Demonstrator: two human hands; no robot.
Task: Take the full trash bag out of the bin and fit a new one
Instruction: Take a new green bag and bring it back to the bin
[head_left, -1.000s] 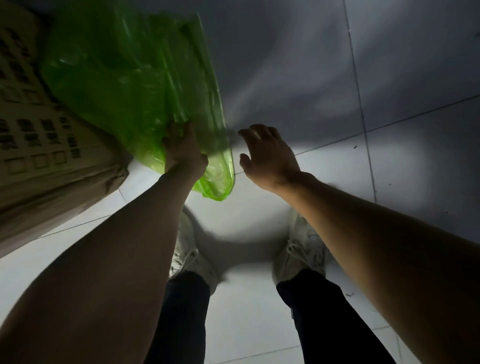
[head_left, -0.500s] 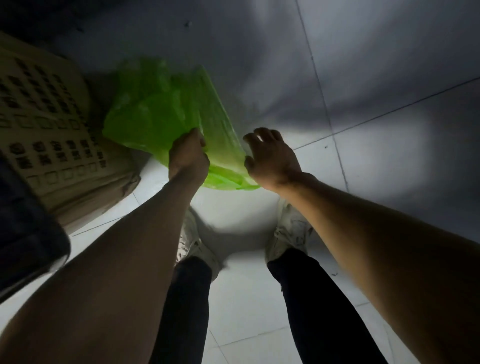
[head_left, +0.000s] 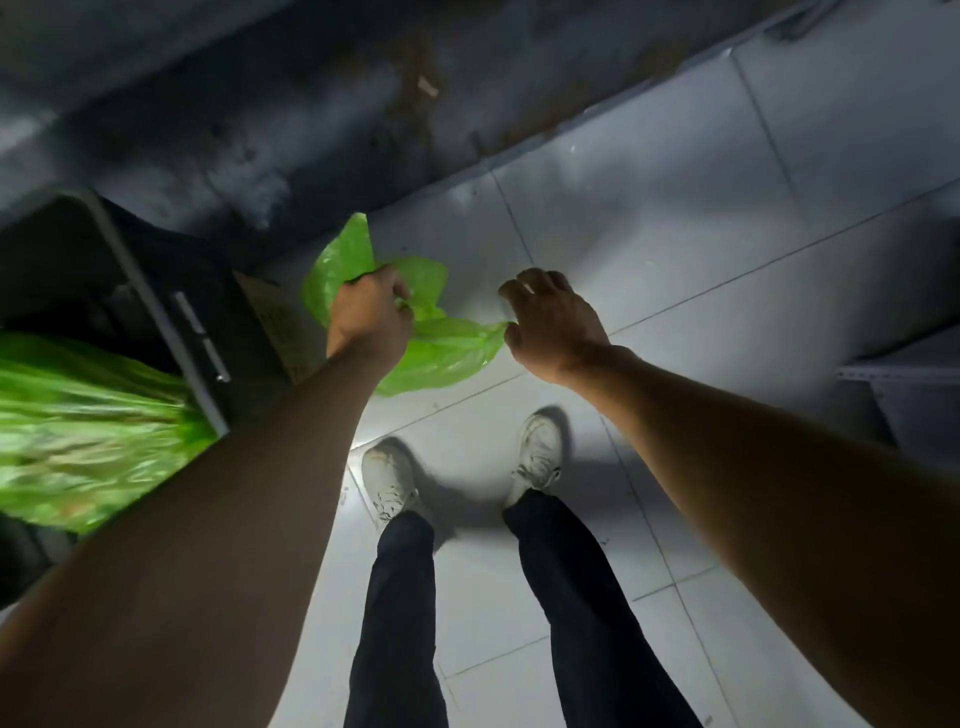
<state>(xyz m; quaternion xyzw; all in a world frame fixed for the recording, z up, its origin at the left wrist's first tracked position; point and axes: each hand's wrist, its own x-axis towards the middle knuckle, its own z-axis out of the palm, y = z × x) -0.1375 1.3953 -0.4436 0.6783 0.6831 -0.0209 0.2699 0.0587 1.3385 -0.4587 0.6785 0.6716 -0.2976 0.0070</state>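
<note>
Left hand (head_left: 370, 318) grip closed around green bag (head_left: 441, 348); right hand (head_left: 551, 323) spread loose

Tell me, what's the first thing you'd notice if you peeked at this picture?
The bright green bag jumps out, gripped by the left hand low over the pale tiled floor. The right hand hovers open at the bag's edge. At the far left, a second mass of green plastic glows in the dark bin.

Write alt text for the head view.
Left hand grips a crumpled green bag above the tiled floor; the right hand reaches open beside it. A bin with a full green bag stands left.
</note>
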